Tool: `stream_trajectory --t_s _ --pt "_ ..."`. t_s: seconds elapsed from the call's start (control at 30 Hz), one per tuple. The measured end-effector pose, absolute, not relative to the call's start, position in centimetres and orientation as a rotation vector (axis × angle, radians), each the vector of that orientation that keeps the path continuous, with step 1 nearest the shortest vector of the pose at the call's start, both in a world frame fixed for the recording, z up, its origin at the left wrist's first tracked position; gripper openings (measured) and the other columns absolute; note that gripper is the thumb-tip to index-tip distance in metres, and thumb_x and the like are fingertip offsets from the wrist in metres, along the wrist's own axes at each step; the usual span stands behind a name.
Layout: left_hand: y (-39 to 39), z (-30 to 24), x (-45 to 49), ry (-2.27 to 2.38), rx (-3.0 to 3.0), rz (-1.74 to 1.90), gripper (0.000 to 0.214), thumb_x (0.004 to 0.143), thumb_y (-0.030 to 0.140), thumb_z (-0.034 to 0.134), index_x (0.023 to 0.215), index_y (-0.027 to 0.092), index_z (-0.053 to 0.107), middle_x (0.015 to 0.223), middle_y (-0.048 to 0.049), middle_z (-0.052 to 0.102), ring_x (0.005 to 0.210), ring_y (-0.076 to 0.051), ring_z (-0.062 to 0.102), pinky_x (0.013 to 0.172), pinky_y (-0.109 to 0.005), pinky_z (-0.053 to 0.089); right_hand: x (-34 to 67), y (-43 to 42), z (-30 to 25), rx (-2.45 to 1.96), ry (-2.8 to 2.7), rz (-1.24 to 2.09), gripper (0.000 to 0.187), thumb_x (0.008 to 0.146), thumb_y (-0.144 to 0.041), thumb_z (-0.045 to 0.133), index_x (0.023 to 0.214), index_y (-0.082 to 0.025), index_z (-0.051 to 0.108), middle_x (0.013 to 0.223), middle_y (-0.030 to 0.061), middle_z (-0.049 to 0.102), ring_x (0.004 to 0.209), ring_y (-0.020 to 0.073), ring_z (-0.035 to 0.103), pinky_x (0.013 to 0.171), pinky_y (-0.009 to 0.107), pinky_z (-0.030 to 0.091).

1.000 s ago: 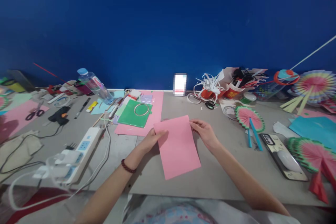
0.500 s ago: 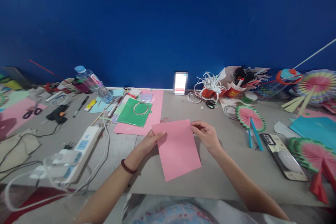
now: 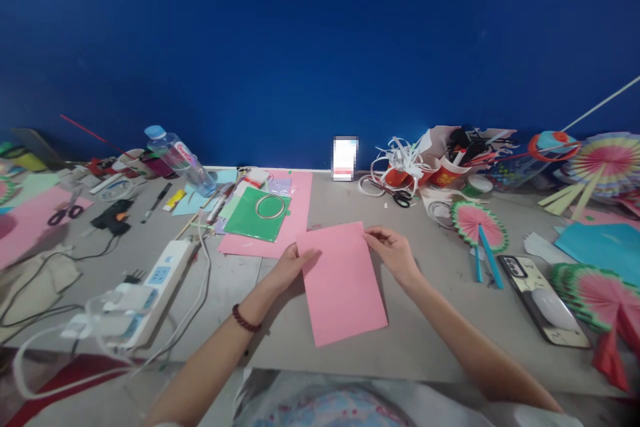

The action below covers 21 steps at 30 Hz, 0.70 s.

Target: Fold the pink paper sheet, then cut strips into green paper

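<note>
Holding a pink sheet [image 3: 345, 293] with both hands, over the middle of the bench [image 3: 285, 340], near the front edge. Gripping the sheet's upper left corner with the left hand [image 3: 291, 265], thumb flat on top, fingers tucked underneath. Pinching at the upper right corner with the fingertips of the right hand [image 3: 393, 252], narrow. Hard to tell whether resting on the bench or lifted slightly, as to the sheet's lower end.

Along the far edge, right of centre, in a red cup [image 3: 397, 178]: a bushy tangle of white strips [image 3: 400, 153], spilling over the rim. Just in front, black scissors [image 3: 401, 198]. Farther right, in a red-and-white cup [image 3: 444, 177]: a white stick [image 3: 459, 157] among dark-handled tools. Beside that, a green tub [image 3: 477, 187] with a pale top, contents hidden. Toward the far right corner, in a clear container [image 3: 513, 173]: small coloured bits, too blurred to name.

Near the far edge, left of centre, a clear bottle [image 3: 185, 160], blue-capped, contents impossible to make out. Nearer the middle, a glossy green packet [image 3: 253, 217], with a silvery ring [image 3: 270, 207] lying on top.
</note>
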<state>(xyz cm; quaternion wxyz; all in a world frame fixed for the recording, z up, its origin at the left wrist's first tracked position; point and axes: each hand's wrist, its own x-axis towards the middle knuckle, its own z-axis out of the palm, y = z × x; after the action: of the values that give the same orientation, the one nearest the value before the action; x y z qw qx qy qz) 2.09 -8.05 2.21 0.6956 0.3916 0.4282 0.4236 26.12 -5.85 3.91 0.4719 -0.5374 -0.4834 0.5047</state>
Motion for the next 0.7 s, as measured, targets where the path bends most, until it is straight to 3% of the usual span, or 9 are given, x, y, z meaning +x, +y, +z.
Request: stream_trajectory --t_s 0.13,0.2,0.3,0.37,0.5,0.6,0.7 --pt "-6.9 2.3 2.1 1.087 0.952 1.071 0.054 0.066 0.037 0.078 0.111 0.014 0.061 0.061 0.0024 0.063 0.056 -0.012 0.058 0.058 -0.024 0.047 27.3 -4.0 3.2 -1.382 -1.153 1.223 0.031 0.063 -0.045 0.075 0.078 -0.019 0.071 0.074 0.0030 0.068 0.068 0.0164 0.058 0.065 0.030 0.046" --pt "-6.5 2.5 2.0 1.175 1.034 1.150 0.059 0.067 0.036 0.076 0.119 0.017 0.056 0.071 0.0007 0.064 0.062 -0.013 0.060 0.058 -0.023 0.048 28.0 -3.2 2.6 -1.402 -1.115 1.186 0.034 0.060 -0.047 0.076 0.077 -0.018 0.071 0.076 0.0035 0.069 0.070 0.0174 0.059 0.067 0.030 0.047" --pt "-6.6 2.9 2.1 1.328 1.447 1.151 0.038 0.079 0.031 0.064 0.115 0.021 0.060 0.103 -0.0075 0.064 0.088 -0.017 0.063 0.071 -0.028 0.052 28.8 -2.3 1.5 -1.441 -1.089 1.100 0.036 0.058 -0.049 0.076 0.076 -0.018 0.071 0.075 0.0039 0.070 0.071 0.0187 0.061 0.069 0.032 0.048" --pt "-6.7 3.0 2.3 1.361 1.865 0.986 0.026 0.086 0.027 0.055 0.109 0.020 0.064 0.114 -0.0100 0.062 0.103 -0.022 0.060 0.085 -0.034 0.050 29.3 -1.8 0.7 -1.478 -1.109 1.028 0.034 0.060 -0.048 0.074 0.075 -0.018 0.071 0.074 0.0041 0.070 0.070 0.0193 0.061 0.069 0.033 0.047" --pt "-6.5 2.1 3.6 1.265 2.453 0.616 0.036 0.089 0.023 0.051 0.123 0.015 0.057 0.130 -0.0152 0.057 0.123 -0.029 0.051 0.103 -0.046 0.040 30.5 -0.8 -0.5 -1.565 -1.205 0.883 0.028 0.066 -0.044 0.067 0.075 -0.018 0.070 0.070 0.0044 0.069 0.066 0.0201 0.060 0.068 0.034 0.047" --pt "-6.0 0.8 4.7 1.273 2.643 0.516 0.042 0.089 0.022 0.051 0.129 0.011 0.052 0.137 -0.0186 0.052 0.128 -0.030 0.047 0.106 -0.048 0.035 31.3 -0.2 -0.7 -1.642 -1.369 0.714 0.029 0.072 -0.039 0.060 0.090 -0.018 0.070 0.077 0.0058 0.070 0.068 0.0210 0.060 0.070 0.036 0.048" --pt "-5.7 -0.2 5.2 1.306 2.701 0.484 0.044 0.090 0.023 0.048 0.131 0.008 0.050 0.138 -0.0206 0.050 0.129 -0.031 0.046 0.106 -0.050 0.034 31.2 0.0 0.0 -1.617 -1.639 0.367 0.037 0.077 -0.030 0.054 0.110 -0.016 0.065 0.104 0.0124 0.069 0.090 0.0268 0.062 0.086 0.044 0.046"
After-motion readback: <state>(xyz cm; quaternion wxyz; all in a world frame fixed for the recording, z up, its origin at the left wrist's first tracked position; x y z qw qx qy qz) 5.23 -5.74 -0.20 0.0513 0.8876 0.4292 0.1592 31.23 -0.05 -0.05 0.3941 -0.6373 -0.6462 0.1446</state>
